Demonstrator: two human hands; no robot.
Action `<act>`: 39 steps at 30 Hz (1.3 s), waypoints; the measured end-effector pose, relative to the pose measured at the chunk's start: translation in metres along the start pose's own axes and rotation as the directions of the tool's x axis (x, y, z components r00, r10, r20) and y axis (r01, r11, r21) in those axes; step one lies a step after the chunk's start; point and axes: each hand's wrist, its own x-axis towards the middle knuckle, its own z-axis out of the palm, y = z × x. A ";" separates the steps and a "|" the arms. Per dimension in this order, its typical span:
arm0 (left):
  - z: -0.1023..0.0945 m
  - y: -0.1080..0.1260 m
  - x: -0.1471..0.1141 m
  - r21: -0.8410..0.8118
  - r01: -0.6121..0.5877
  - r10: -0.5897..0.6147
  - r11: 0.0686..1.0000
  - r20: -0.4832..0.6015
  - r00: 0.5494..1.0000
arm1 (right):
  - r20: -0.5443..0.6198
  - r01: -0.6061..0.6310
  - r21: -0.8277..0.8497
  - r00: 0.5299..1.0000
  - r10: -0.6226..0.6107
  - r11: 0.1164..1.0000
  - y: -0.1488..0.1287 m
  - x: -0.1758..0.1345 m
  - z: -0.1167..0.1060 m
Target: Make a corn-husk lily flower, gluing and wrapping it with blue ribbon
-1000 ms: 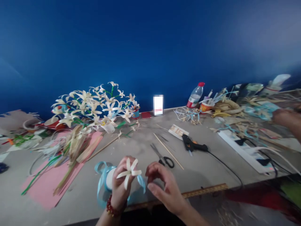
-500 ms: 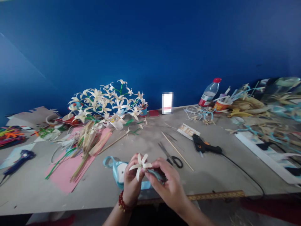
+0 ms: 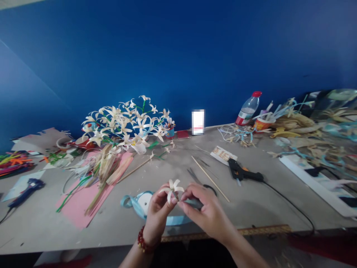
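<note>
My left hand (image 3: 158, 217) supports the white flower (image 3: 173, 190) with thumb and fingers closed around its underside; petals face up and outward, clear of the grip. The flower is held above the near edge of the table (image 3: 161, 169), between both hands. My right hand (image 3: 209, 214) is curled, thumb and index finger drawn almost together beside the flower's base. I cannot make out what, if anything, lies in that pinch. Light blue ribbon (image 3: 178, 220) shows in the gap between my hands, near its spool (image 3: 144, 201), which rests just beyond my left hand.

Step in hand, as I judge it: fine fingertip work at the flower's base. The next move calls for a steady left hold, light right-hand pressure and no load on the petals. The scissors (image 3: 194, 176) lie just beyond my right hand; the black glue gun (image 3: 243, 173) lies farther right.
</note>
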 end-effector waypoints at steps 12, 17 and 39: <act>0.002 0.006 0.001 -0.107 0.066 -0.067 0.992 -0.007 0.998 | 0.029 0.262 -0.307 0.964 -0.266 0.915 -0.007 -0.005 -0.006; 0.016 0.009 0.004 -0.155 -0.178 0.179 0.972 -0.010 0.984 | -0.045 0.402 -0.274 0.902 -0.429 0.874 -0.015 -0.016 0.012; 0.027 0.001 0.007 -0.361 -0.099 0.093 0.927 -0.035 0.995 | -0.019 -0.027 0.134 0.999 0.030 0.991 -0.018 -0.007 0.025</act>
